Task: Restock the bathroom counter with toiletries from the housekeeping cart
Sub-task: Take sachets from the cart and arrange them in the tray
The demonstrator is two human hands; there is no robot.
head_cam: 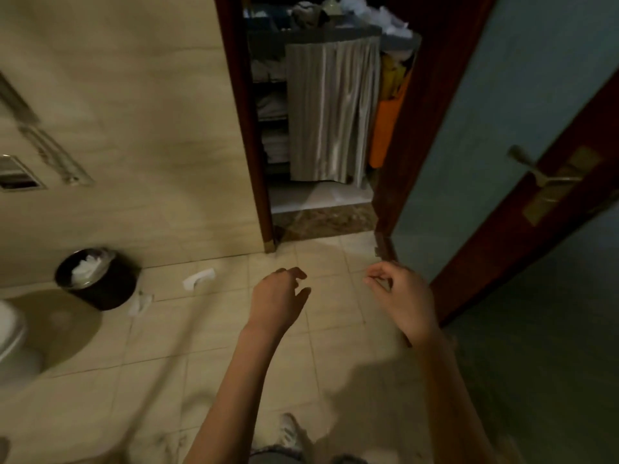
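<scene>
The person is holding both hands out in front, above the tiled floor (160,333). The left hand (278,298) is hanging with its fingers loosely curled, gripping nothing. The right hand (403,296), just beside it, is also hanging loosely curled. Its thumb and forefinger tips are lying close together, and nothing is showing between them.

Well beyond the fingertips of both hands, past the dark wooden door frame (249,128), the housekeeping cart (315,35) is standing outside the bathroom. A striped grey curtain (330,108) is hanging over its front, folded linen (271,105) is lying on the shelves beside the curtain, and an orange bag (385,128) is hanging on the side nearer the right hand. Things are lying heaped on its top, too blurred to tell apart.

To the right of the right hand, the door (502,246) is standing open, its metal handle (536,169) sticking out. Well to the left of the left hand, a black bin (107,289) stuffed with white paper is standing by the wall. Scraps of white paper (198,278) are lying on the floor between the bin and that hand. Farther left, the edge of a toilet (10,329) is showing.
</scene>
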